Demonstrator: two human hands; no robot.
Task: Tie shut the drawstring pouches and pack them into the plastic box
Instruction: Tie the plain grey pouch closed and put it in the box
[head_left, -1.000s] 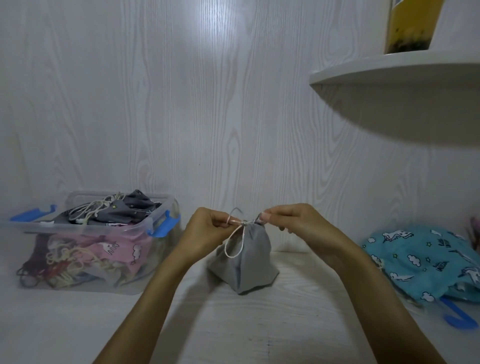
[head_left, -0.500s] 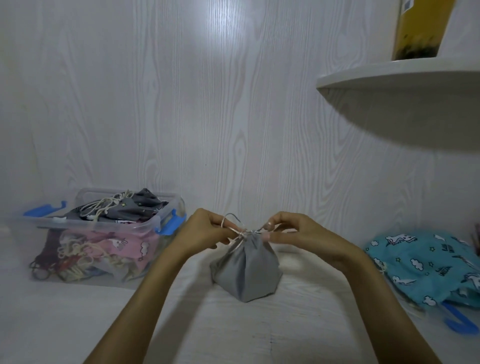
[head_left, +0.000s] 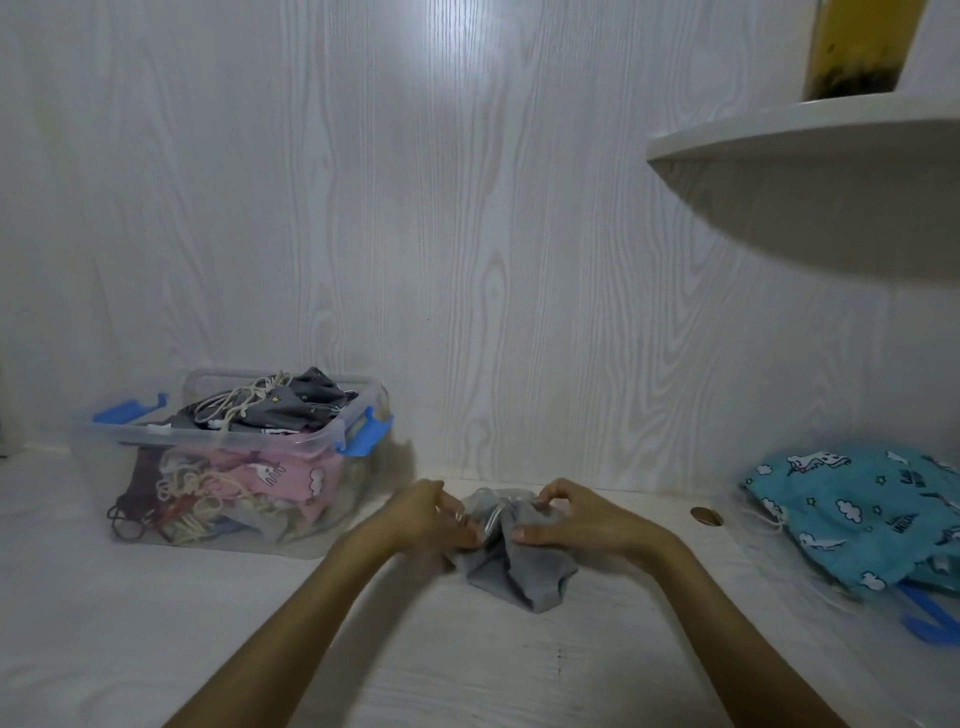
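A small grey drawstring pouch (head_left: 511, 569) lies crumpled on the white tabletop in the middle of the head view. My left hand (head_left: 423, 519) grips its upper left part and my right hand (head_left: 569, 519) grips its upper right part, both pressing it down. The cord is mostly hidden between my fingers. A clear plastic box (head_left: 311, 441) with blue latches stands at the left, holding several pouches: grey ones with white cords on top, pink ones below.
A teal unicorn-print pouch (head_left: 862, 512) lies at the right, on a clear lid with a blue latch (head_left: 930, 621). A white shelf (head_left: 810, 156) juts out at upper right with a yellow container (head_left: 862, 47) on it. A white wood-grain wall stands close behind.
The pouch stood upright with both hands pulling the cord at its top; now it is flattened on the table and both hands have dropped down onto it.
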